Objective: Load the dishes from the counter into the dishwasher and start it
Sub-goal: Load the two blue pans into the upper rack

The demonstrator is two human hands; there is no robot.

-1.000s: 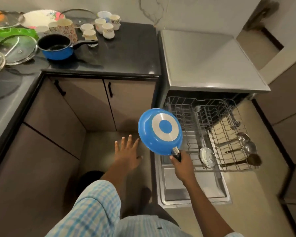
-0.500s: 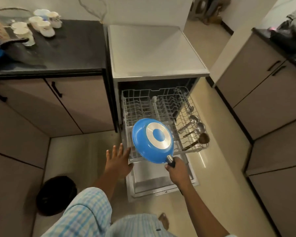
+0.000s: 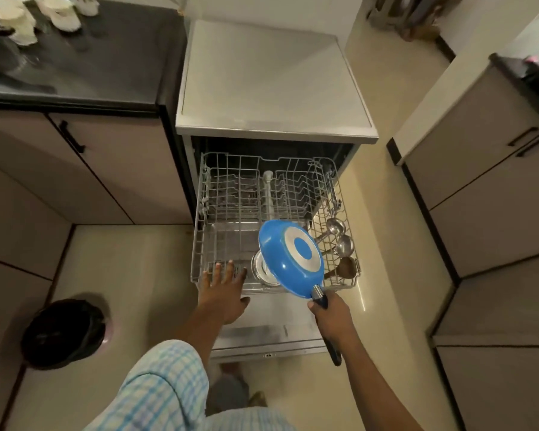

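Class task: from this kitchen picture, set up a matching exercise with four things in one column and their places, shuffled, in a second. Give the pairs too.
Things
1. blue pan
2. ladles
3. black bin
4. cups

Places
A. on the dark counter
B. held by its handle in the right hand
C. on the floor, left of the dishwasher
D. along the right side of the rack

Pairs: 1-B, 2-D, 3-C, 4-A
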